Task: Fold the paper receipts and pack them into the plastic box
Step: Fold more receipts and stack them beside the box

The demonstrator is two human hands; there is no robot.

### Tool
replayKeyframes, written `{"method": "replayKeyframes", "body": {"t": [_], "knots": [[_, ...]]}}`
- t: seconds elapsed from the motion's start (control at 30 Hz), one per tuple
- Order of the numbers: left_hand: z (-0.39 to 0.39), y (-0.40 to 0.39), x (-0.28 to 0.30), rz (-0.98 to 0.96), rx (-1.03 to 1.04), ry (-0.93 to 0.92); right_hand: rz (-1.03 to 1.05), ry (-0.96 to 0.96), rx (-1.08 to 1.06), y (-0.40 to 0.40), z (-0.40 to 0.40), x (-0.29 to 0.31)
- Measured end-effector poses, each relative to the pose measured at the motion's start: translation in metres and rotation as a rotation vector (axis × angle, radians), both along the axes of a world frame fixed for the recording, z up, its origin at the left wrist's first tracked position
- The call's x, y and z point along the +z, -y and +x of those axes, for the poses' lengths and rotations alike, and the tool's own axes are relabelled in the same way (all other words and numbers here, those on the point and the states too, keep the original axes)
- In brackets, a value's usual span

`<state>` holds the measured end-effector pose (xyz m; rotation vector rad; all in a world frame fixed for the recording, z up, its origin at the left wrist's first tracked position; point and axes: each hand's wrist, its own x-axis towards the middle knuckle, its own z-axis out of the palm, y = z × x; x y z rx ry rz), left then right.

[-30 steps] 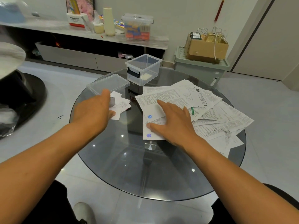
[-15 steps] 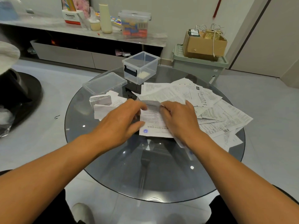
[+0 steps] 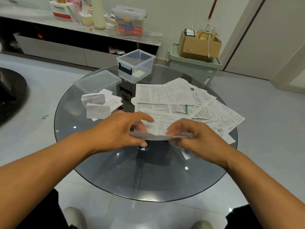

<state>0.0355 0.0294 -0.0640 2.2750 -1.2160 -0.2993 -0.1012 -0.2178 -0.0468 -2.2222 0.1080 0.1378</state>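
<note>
Over the middle of the round glass table (image 3: 99, 171), my left hand (image 3: 118, 131) and my right hand (image 3: 196, 139) each pinch one end of a white paper receipt (image 3: 155, 136), lifted and bent between them. A spread of unfolded receipts (image 3: 181, 100) lies beyond my right hand. Several folded receipts (image 3: 99, 104) are stacked at the left. The clear plastic box (image 3: 136, 65) with a dark latch stands open at the table's far side, something pale on its bottom. Its clear lid (image 3: 97, 80) lies to the left of it.
Behind the table stands a green storage bin (image 3: 193, 68) with a cardboard box (image 3: 198, 45) on top. A low shelf (image 3: 82, 30) along the wall carries bottles and a lidded container. My feet show under the glass.
My left hand came over from the folded stack to the middle. Both hands took a receipt off the spread, and now hold it lifted off the glass.
</note>
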Motion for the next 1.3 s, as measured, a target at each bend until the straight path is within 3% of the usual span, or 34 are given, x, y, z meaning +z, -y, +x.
{"method": "replayKeyframes", "body": {"t": [0.17, 0.33, 0.5, 0.63, 0.83, 1.0, 1.17, 1.3], "knots": [[-0.006, 0.015, -0.009, -0.131, 0.138, -0.148, -0.117, 0.136, -0.181, -0.021, 0.006, -0.021], [-0.006, 0.026, -0.017, -0.239, 0.313, -0.188, -0.109, 0.115, -0.332, -0.028, 0.019, -0.025], [-0.003, 0.030, -0.016, -0.153, 0.371, -0.024, -0.176, 0.055, -0.446, -0.016, 0.025, -0.021], [0.003, 0.027, -0.013, 0.006, 0.179, 0.298, -0.288, 0.104, -0.472, -0.014, 0.022, -0.019], [-0.002, 0.028, -0.010, 0.143, 0.052, 0.269, -0.028, 0.162, -0.499, -0.013, 0.024, -0.015], [-0.004, 0.029, -0.006, 0.160, 0.053, 0.251, 0.182, 0.281, -0.339, -0.022, 0.021, -0.002], [-0.003, 0.027, -0.001, -0.054, 0.151, -0.036, -0.013, 0.176, -0.068, -0.032, 0.019, -0.015], [0.000, 0.020, 0.002, -0.015, 0.110, 0.045, -0.155, 0.174, 0.015, -0.032, 0.021, -0.021]]}}
